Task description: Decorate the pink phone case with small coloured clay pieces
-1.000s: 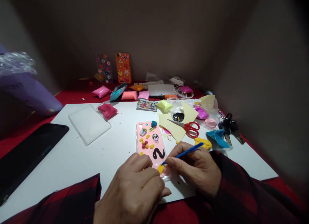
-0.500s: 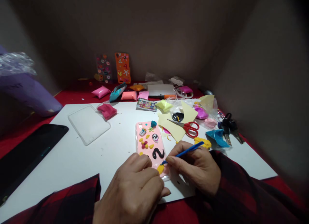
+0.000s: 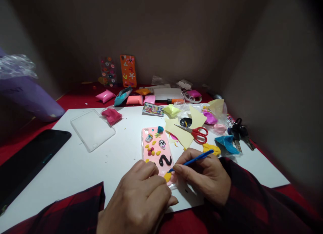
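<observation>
A pink clay-covered phone case (image 3: 153, 136) lies on the white board, with small clay shapes on it, among them a black curved piece (image 3: 165, 160). My left hand (image 3: 141, 193) is closed over the lower left of the case, its curled fingers hiding that corner. A thin blue modelling tool (image 3: 199, 157) is pinched between thumb and fingers of my right hand (image 3: 205, 177). Its tip touches a yellow clay piece (image 3: 167, 177) near the bottom of the case. Yellow clay (image 3: 212, 149) sits just beyond my right hand.
Red-handled scissors (image 3: 199, 134) rest on pale yellow paper (image 3: 181, 134). Keys (image 3: 239, 134) and a blue clay packet (image 3: 227, 143) are at right. To the left lie a clear case (image 3: 92, 131) and a black tablet-like slab (image 3: 32, 163). Clay packets (image 3: 135, 100) line the back.
The blue tool's upper end has tilted slightly to the right, while its tip stays at the yellow clay. My left hand and the phone case show hardly any movement.
</observation>
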Available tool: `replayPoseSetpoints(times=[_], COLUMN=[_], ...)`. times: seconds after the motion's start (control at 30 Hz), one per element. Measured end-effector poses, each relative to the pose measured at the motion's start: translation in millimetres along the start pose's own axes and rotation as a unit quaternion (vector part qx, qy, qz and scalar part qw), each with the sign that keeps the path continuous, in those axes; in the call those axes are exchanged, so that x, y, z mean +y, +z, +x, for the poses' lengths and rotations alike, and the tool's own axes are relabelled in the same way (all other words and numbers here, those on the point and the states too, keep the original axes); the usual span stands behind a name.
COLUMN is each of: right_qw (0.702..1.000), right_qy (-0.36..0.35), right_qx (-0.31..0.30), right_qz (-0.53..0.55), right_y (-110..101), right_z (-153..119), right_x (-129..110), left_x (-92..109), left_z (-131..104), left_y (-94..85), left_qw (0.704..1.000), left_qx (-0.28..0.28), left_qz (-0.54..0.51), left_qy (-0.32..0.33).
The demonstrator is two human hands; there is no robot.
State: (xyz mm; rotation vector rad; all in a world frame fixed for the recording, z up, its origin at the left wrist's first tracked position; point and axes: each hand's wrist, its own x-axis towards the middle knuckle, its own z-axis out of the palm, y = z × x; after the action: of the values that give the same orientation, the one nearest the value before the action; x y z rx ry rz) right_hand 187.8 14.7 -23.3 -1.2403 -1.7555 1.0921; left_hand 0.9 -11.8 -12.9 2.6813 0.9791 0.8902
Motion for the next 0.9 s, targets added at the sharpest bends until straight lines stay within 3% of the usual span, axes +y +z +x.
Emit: replayPoseSetpoints(times=[0.33, 0.5, 0.73, 0.9], right_qw=[1.000, 1.000, 1.000, 1.000], right_qy=[-0.002, -0.007, 0.001, 0.011], right_qx=[-0.012, 0.017, 0.018, 0.015], right_qz=[-0.018, 0.001, 0.020, -0.003], right_y=[0.5, 0.9, 0.5, 0.3], right_z=[-2.0, -1.5, -1.5, -2.6], right_x=[1.7, 2.2, 3.6, 4.6], left_x=[-0.5, 2.6, 0.0, 2.9], left_z=[-1.6, -2.4, -1.3, -0.2], left_y=[2.4, -2.5, -0.5, -3.3], left_qw=[1.000, 1.000, 1.000, 1.000], left_qx=[0.017, -0.003, 0.016, -0.005], left_qz=[-0.001, 0.000, -0.004, -0.003], left_qy=[0.015, -0.005, 0.016, -0.001])
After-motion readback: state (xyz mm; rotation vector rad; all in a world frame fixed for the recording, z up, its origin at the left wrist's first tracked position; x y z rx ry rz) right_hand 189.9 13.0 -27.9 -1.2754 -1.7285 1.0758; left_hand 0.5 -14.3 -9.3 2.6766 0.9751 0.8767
